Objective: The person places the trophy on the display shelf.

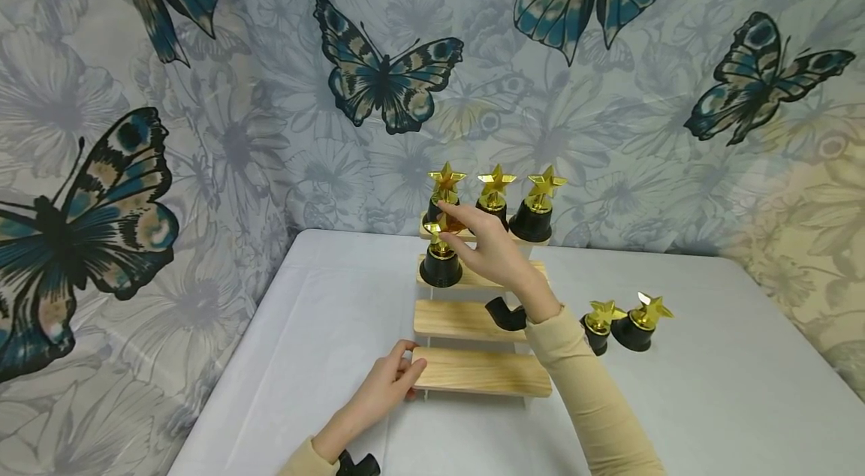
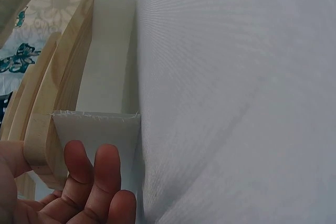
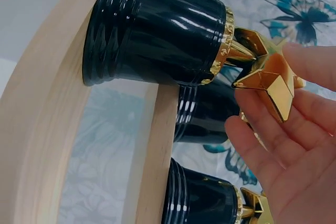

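Note:
A small star trophy, gold on a black base, stands at the left end of the second-highest board of a stepped wooden rack. Its gold star is pinched between the thumb and fingers of my right hand. The base rests on the board in the right wrist view. My left hand grips the left end of the lowest board, with several fingers curled beside the white side support.
Three more star trophies line the top board behind my right hand. Two others stand on the white-covered table to the right of the rack. A butterfly-patterned cloth hangs behind the table.

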Available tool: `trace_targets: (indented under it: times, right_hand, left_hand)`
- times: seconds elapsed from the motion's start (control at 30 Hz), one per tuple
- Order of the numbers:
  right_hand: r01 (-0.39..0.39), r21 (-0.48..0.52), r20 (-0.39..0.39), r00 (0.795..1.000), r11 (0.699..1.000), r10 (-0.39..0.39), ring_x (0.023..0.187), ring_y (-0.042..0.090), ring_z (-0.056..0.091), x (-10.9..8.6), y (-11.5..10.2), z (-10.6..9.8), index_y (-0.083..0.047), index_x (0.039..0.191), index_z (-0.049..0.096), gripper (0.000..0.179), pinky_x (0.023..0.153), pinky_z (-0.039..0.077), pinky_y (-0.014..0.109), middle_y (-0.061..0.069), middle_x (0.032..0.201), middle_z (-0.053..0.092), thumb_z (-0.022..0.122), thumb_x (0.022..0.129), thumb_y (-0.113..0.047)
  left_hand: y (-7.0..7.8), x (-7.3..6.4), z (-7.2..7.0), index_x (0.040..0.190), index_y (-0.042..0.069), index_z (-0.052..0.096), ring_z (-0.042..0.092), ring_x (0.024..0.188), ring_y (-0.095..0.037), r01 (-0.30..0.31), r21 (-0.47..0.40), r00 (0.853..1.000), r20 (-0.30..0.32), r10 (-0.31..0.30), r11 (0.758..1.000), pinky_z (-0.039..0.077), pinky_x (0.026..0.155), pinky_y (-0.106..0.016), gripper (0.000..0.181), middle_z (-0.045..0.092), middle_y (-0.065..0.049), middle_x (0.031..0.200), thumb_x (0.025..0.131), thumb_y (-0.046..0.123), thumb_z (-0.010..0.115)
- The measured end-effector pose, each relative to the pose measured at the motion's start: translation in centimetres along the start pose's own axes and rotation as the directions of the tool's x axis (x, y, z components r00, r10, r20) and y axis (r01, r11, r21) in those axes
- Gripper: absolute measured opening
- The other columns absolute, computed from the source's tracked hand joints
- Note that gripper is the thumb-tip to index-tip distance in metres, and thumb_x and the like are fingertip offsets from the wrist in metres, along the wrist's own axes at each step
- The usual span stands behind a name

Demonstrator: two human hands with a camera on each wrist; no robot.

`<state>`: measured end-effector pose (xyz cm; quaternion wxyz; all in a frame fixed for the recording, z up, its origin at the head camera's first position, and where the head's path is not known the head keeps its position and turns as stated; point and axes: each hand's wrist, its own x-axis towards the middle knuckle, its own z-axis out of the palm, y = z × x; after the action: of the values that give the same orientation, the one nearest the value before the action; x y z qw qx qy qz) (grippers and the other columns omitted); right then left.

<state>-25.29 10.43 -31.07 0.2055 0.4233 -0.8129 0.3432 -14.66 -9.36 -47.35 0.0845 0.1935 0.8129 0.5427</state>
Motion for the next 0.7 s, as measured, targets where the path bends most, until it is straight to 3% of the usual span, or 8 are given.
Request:
trace_targets:
  times: [0.43,0.7]
  right_hand:
    - [0.059,-0.079,-0.138,0.988,0.995,-0.069,0.104,0.024,0.055,-1.8,-0.6,-2.5,0.002,0.127,0.052,0.046,0.082,0.046,0.040,0.014,0.112,0.059,0.066,0.083,0.003]
    - [0.054,-0.116,-0.218,0.973,0.992,-0.078,0.103,0.026,0.057,-5.0,-0.1,-5.2,0.000,0.119,0.058,0.043,0.083,0.046,0.039,0.014,0.112,0.061,0.067,0.078,0.012]
  left_hand:
    - [-0.1,0.1,0.0,0.125,-0.005,0.041,0.060,0.055,-0.016,0.010,-0.020,1.000,-0.008,-0.010,1.000,0.045,0.050,-0.024,0.045,0.059,-0.003,0.066,0.098,0.031,0.047]
    - [-0.1,0.2,0.1,0.126,-0.005,0.041,0.060,0.056,-0.016,0.012,-0.030,1.000,-0.005,-0.012,0.999,0.045,0.051,-0.024,0.046,0.059,-0.002,0.067,0.098,0.031,0.047]
